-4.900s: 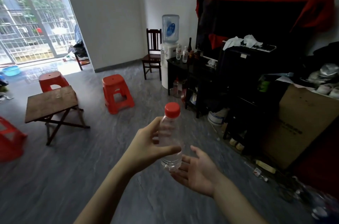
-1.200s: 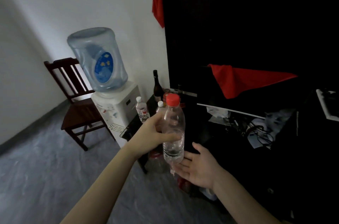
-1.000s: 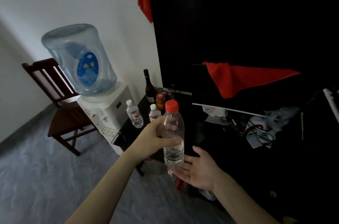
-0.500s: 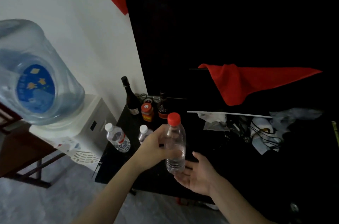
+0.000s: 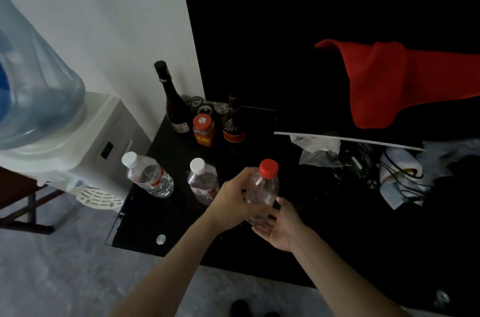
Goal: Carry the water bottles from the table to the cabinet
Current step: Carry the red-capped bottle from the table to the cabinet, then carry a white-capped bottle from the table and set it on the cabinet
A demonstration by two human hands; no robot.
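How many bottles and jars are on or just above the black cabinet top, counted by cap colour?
White cap: 2, both clear water bottles, one to the left and one beside it.
Red cap: 2, the water bottle held by the left hand, open right hand under it, and the red-lidded jar.
Dark top: 2, the tall wine bottle and the brown bottle.
Total: 6

bottle labels blurred, jar label too small, no text readable

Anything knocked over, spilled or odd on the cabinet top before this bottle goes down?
Nothing stands out. Both white-capped water bottles stand upright on the black cabinet top. The left hand holds the red-capped bottle upright, the right hand open under it. No puddle is visible.
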